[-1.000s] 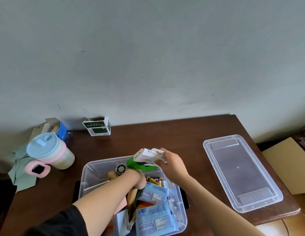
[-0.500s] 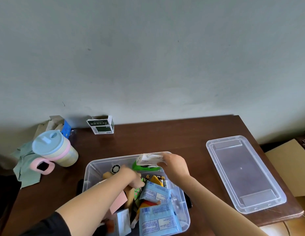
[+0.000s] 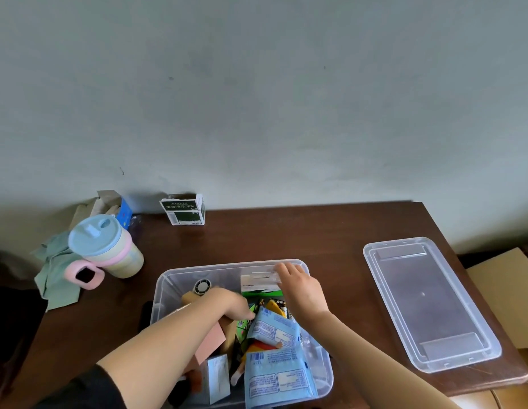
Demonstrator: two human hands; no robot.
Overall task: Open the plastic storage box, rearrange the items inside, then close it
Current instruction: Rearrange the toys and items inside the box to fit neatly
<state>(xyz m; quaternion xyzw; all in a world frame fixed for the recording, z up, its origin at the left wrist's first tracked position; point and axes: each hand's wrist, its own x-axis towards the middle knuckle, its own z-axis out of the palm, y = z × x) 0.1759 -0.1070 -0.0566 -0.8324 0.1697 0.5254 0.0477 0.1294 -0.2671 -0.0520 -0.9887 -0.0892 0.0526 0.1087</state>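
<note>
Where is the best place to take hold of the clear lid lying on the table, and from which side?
Probably the near short edge of the clear lid, reached with the right hand. It lies flat on the table, with its rim facing upward and that end close to the table's front edge, so fingers could pinch the raised rim.

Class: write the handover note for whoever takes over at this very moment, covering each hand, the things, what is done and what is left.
Left hand: down among the items in the box; grip hidden.
Right hand: on the white-and-green carton at the box's far end; grip unclear.
Lid: off, on the table to the right.
Done: box opened.
Left: finish rearranging, refit lid.
</note>
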